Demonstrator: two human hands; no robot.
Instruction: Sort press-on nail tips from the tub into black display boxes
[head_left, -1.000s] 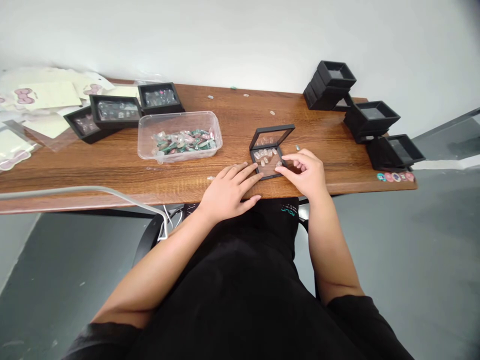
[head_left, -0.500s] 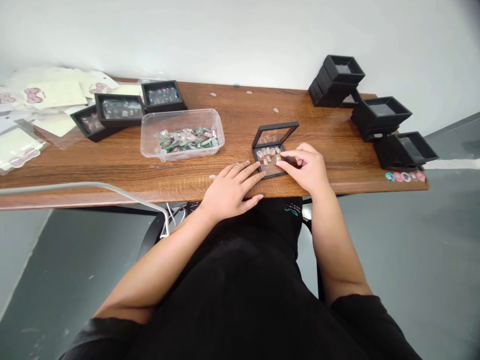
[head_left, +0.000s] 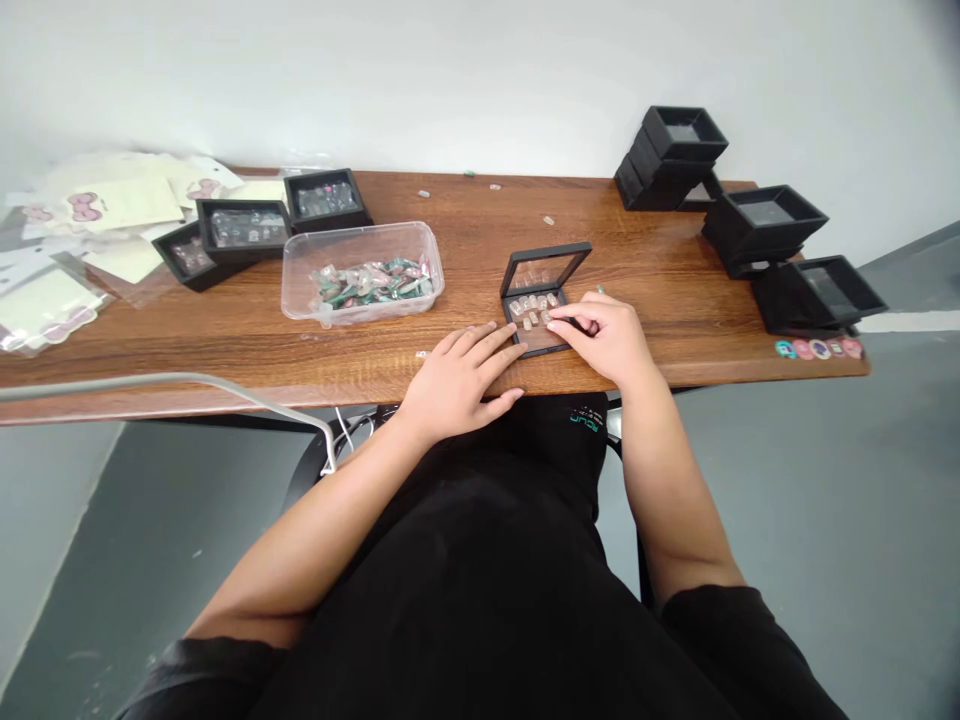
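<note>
A small black display case stands on the table with its clear-windowed lid tilted up. Several pale press-on nails lie in rows inside it. My left hand rests flat with fingers stretched out, its fingertips on the case's left edge. Over the right part of the case, my right hand has thumb and index finger pinched at a press-on nail in the lower row. That nail is partly covered by the fingertips.
A clear plastic tub of mixed nails stands left of the case. Filled black boxes and printed cards lie farther left. Stacked black boxes stand at right, with round stickers below. A white tube crosses the front edge.
My right hand has shifted slightly left, and its pinched fingertips are closer to the nails in the lower row. My left hand has stayed at the case. The camera view has shifted slightly.
</note>
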